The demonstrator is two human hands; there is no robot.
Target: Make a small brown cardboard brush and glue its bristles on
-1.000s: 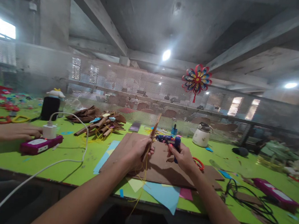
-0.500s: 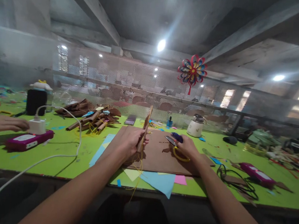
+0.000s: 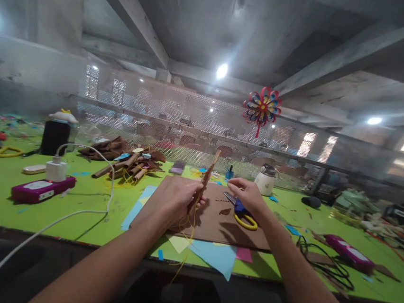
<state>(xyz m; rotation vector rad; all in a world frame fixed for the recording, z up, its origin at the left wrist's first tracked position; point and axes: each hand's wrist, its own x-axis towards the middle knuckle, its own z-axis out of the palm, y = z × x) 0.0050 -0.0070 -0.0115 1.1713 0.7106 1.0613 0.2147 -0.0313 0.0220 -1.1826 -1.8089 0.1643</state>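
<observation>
My left hand [image 3: 189, 198] is closed around a narrow brown paper piece [image 3: 210, 173], which stands tilted up out of the fist. Yellow string [image 3: 193, 227] trails from it down over the table's front edge. My right hand [image 3: 248, 194] is held above the scissors [image 3: 244, 215], its fingers loosely apart and pointing left with nothing seen in them. Those scissors, with blue and yellow handles, lie on a brown cardboard sheet [image 3: 215, 231]. Beside them is a small dark brown scrap [image 3: 225, 212].
Brown paper rolls [image 3: 132, 164] with yellow string are heaped at the back left. A white charger [image 3: 56, 171] with its cable sits on a purple power strip [image 3: 43, 189]. At the back right stands a white kettle-like jug [image 3: 265, 180]; a black cable [image 3: 323, 263] lies on the right.
My right hand has let go of the scissors and lifted slightly above them. My left hand still holds the brown paper piece, now leaning more to the right. Another person's hand has left the charger.
</observation>
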